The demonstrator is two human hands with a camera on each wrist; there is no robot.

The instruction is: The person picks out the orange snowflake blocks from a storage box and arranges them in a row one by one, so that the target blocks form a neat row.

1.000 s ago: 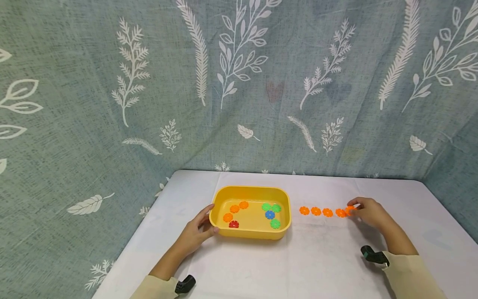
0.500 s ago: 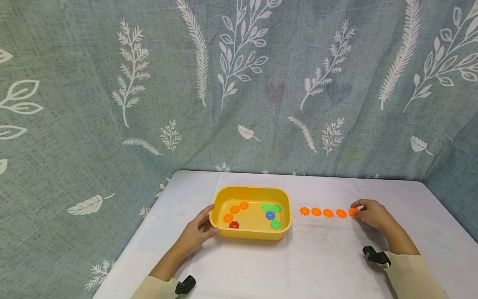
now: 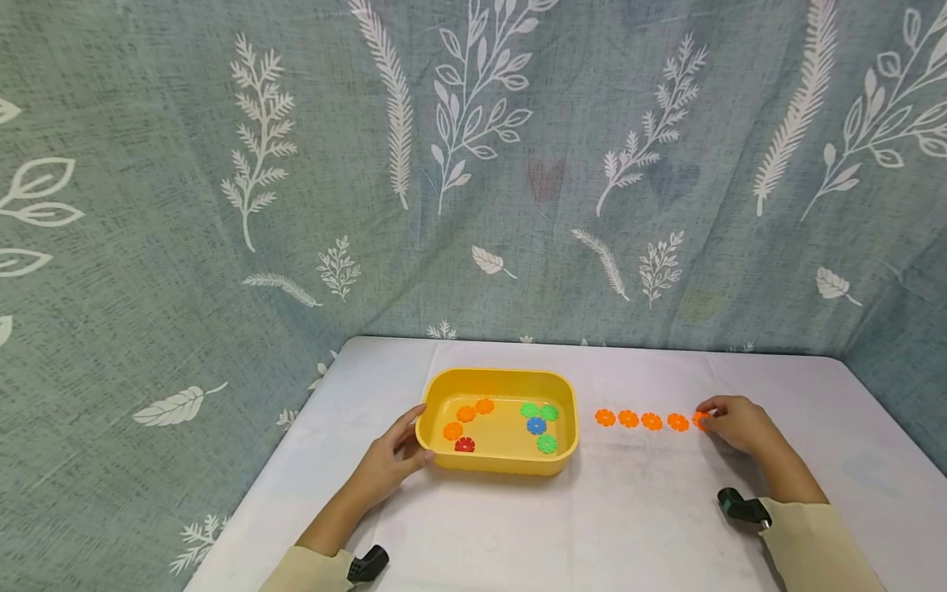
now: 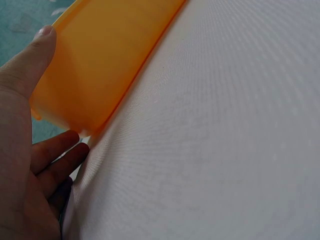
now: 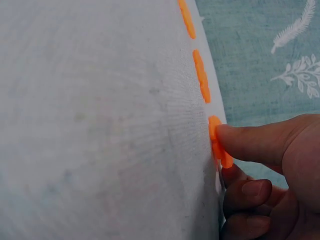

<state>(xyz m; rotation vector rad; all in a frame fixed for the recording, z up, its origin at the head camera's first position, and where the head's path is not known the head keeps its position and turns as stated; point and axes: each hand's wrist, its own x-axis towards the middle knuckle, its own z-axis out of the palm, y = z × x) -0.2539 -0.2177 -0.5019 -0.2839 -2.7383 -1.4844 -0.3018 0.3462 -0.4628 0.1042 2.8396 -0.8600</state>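
Note:
My left hand (image 3: 381, 469) grips the left end of a yellow plastic tray (image 3: 503, 462). In the left wrist view, the thumb (image 4: 37, 55) lies on the tray's wall while the other fingers reach its lower edge. At the right of the table, my right hand (image 3: 742, 425) pinches an orange flower-shaped disc (image 3: 699, 420), partly hidden by the fingers. That disc ends a row of like orange discs (image 3: 652, 421) lying on the cloth. From the right wrist, the thumb (image 5: 250, 140) is seen pressing on orange plastic with the fingers curled below.
Inside the tray are several more discs: orange (image 3: 465, 413), one red (image 3: 464, 445), green (image 3: 547, 444) and one blue (image 3: 536, 426). A white cloth (image 3: 592, 526) covers the table. A green leaf-patterned curtain (image 3: 518, 271) hangs behind it.
Between one second and half a second ago, my right hand slid the end disc slightly right, away from its neighbour. Since then it has barely moved. The left hand and tray stay put.

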